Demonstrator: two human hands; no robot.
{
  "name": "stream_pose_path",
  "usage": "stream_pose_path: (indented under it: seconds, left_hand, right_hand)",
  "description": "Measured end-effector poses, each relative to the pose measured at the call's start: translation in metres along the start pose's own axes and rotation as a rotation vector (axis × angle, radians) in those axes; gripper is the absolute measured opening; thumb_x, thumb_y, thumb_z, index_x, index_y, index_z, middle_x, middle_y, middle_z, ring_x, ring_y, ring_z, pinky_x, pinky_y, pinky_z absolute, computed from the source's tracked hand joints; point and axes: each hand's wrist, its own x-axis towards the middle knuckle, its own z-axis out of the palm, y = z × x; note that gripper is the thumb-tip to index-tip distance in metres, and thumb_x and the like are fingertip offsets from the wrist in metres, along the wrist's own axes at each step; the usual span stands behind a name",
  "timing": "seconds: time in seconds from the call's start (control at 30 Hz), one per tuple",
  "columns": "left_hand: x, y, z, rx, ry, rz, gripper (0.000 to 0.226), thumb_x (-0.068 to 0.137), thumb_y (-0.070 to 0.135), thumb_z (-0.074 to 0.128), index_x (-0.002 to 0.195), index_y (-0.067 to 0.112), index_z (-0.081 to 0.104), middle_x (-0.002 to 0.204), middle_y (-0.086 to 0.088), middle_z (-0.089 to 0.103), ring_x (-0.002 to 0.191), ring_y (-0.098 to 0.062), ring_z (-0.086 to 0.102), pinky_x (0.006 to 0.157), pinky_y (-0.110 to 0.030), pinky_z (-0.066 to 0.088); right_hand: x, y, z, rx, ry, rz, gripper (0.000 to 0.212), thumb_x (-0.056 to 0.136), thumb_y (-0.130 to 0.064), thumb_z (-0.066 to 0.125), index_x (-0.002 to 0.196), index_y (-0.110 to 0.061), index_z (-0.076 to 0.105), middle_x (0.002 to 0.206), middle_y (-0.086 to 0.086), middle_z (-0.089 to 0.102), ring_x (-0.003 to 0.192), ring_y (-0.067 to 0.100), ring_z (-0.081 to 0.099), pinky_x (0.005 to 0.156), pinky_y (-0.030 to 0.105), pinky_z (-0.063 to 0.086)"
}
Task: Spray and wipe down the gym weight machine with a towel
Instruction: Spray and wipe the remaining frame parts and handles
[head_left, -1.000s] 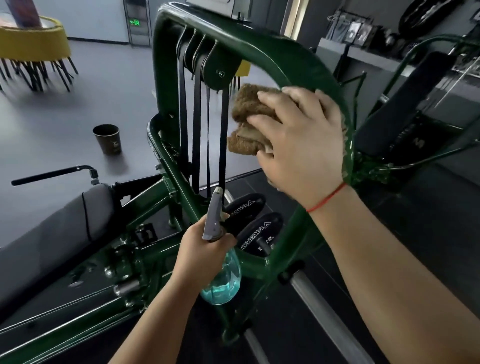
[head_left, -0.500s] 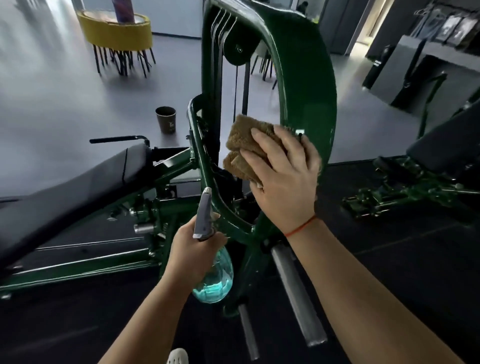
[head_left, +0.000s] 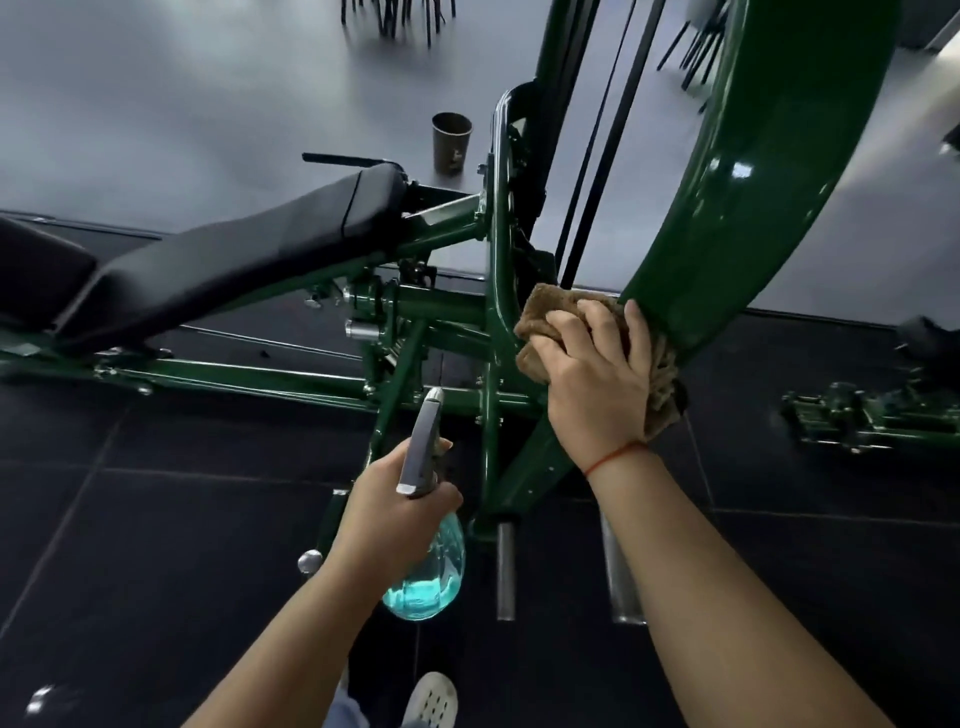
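Towel (head_left: 540, 325) lies under right hand's (head_left: 597, 382) grip against green frame (head_left: 737, 208).

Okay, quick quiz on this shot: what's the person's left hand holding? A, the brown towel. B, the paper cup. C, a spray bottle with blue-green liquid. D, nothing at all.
C: the left hand grips the neck of the spray bottle with blue-green liquid, while the right hand presses the brown towel against the green frame; the cup stands on the floor.
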Motion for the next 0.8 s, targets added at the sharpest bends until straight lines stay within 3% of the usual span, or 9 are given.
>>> stream_pose_path:
  seconds: [0.13,0.23,0.33,0.5,0.6,0.7,0.8]
  left_hand:
    - [0.008,-0.016,0.001,0.089,-0.092,0.006,0.037,0.084,0.002,0.069,0.096,0.037,0.065,0.057,0.012,0.051,0.052,-0.009,0.049,0.048,-0.021,0.045]
    - [0.023,-0.031,0.0,0.124,-0.122,0.004,0.04,0.084,0.005,0.069,0.099,0.042,0.063,0.059,0.013,0.055,0.052,-0.013,0.052,0.055,-0.034,0.051]
    - [0.04,-0.049,-0.006,0.146,-0.154,0.023,0.04,0.084,0.008,0.07,0.098,0.045,0.063,0.062,0.012,0.058,0.059,-0.015,0.057,0.065,-0.045,0.055]
    - [0.069,-0.082,-0.024,0.161,-0.239,0.047,0.044,0.086,0.008,0.069,0.091,0.051,0.06,0.064,0.018,0.059,0.061,-0.005,0.056,0.066,-0.039,0.052]
    - [0.088,-0.106,-0.037,0.185,-0.282,0.024,0.039,0.085,0.008,0.07,0.095,0.045,0.062,0.064,0.02,0.058,0.055,-0.005,0.053,0.058,-0.039,0.051]
    - [0.105,-0.127,-0.049,0.218,-0.333,0.028,0.032,0.083,0.012,0.071,0.098,0.038,0.061,0.067,0.016,0.058,0.06,-0.01,0.053,0.062,-0.04,0.049]
    - [0.119,-0.142,-0.055,0.234,-0.372,0.045,0.032,0.082,0.014,0.071,0.1,0.039,0.061,0.069,0.016,0.058,0.062,-0.009,0.052,0.062,-0.037,0.046]
  right_hand:
    - [-0.02,-0.015,0.024,0.012,-0.135,0.012,0.024,0.092,-0.014,0.06,0.107,-0.023,0.076,0.121,-0.003,0.065,0.125,0.03,0.049,0.122,0.045,0.01]
    - [-0.027,-0.025,0.036,0.002,-0.163,0.066,0.026,0.089,-0.011,0.064,0.108,-0.025,0.076,0.123,-0.004,0.064,0.126,0.029,0.048,0.121,0.042,0.005]
    - [-0.029,-0.034,0.04,0.002,-0.135,0.132,0.035,0.088,-0.01,0.06,0.112,-0.03,0.075,0.128,-0.008,0.063,0.127,0.026,0.048,0.12,0.042,0.008]
    - [-0.051,-0.058,0.041,0.023,0.048,0.283,0.04,0.086,-0.007,0.06,0.115,-0.032,0.074,0.127,-0.009,0.064,0.124,0.026,0.051,0.105,0.052,0.033]
    - [-0.072,-0.074,0.061,-0.073,0.075,0.127,0.03,0.1,-0.014,0.054,0.106,-0.031,0.077,0.122,-0.009,0.068,0.116,0.026,0.058,0.1,0.048,0.033]
    - [-0.096,-0.085,0.1,-0.057,-0.102,-0.06,0.026,0.102,-0.017,0.054,0.101,-0.026,0.078,0.122,-0.006,0.069,0.115,0.028,0.058,0.102,0.045,0.029]
    - [-0.113,-0.079,0.127,-0.157,-0.232,-0.05,0.033,0.103,-0.013,0.045,0.11,-0.023,0.076,0.132,-0.002,0.065,0.122,0.029,0.051,0.105,0.044,0.029]
